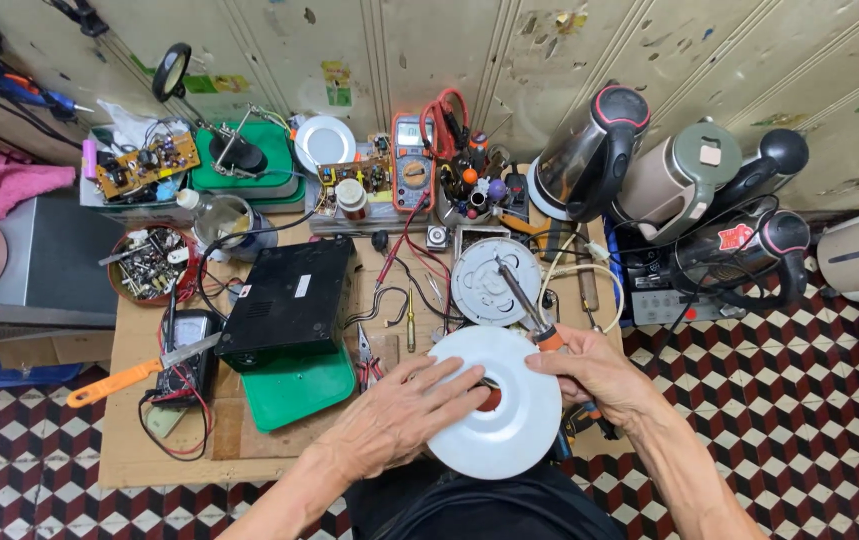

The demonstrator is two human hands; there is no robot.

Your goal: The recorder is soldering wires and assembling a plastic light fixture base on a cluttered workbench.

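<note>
A white round plastic cover (509, 420) with a hole in its middle lies tilted at the front of the low wooden table (149, 450). My left hand (404, 410) rests flat on its left side, fingers spread. My right hand (599, 375) grips a screwdriver (529, 305) with an orange and black handle, while the fingers also touch the cover's right rim. The screwdriver's shaft points up and left over a grey round base plate (489, 285) lying behind the cover.
A black box (284, 300) sits on a green tray (299, 390) at left. Nearby lie a multimeter (184, 365), an orange-handled knife (119, 378), pliers, a bowl of parts (149, 265), circuit boards and several kettles (589, 150) at right.
</note>
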